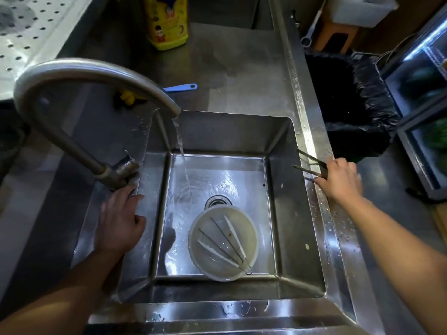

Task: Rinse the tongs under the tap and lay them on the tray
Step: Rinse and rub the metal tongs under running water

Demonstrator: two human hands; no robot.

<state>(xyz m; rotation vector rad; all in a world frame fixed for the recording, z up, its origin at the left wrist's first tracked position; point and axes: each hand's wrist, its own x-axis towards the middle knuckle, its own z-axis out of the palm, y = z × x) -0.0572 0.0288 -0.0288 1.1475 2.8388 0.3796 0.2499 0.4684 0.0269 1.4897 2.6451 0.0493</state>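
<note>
The right hand (339, 181) is clenched around dark metal tongs (308, 165), gripping them near their joined end over the right rim of the sink (285, 213). The slim, flat arms of the tongs stick out to the left past the fingers, spread apart, their tips over the sink's sloping right wall and well apart from the water stream (183, 170). The left hand (119, 220) lies open with fingers loose, holding nothing, resting on the left rim of the sink just below the base of the tap (84, 93).

The tap is a brushed steel tube bent in a high arch, its mouth over the basin's far left corner. Water falls from it in a thin clear ribbon and spreads in ripples on the shiny floor near the round drain (218, 201). The sink is a square, deep steel basin with slanted upper walls, wet and reflective.

Just beside the drain, on the near side, sits a round white bowl (223, 243) with a smooth rim. Inside it lie more tongs (226, 240), pale and slender, fanned out from a shared near end.

The steel tabletop (242, 68) beyond is smooth and streaked with water. On it stand a yellow plastic bottle (167, 22) and lies a blue flat handle (181, 87). A perforated metal tray (31, 25) occupies the far left. A bin with a crinkled black bag (346, 97) stands right of the tabletop.
</note>
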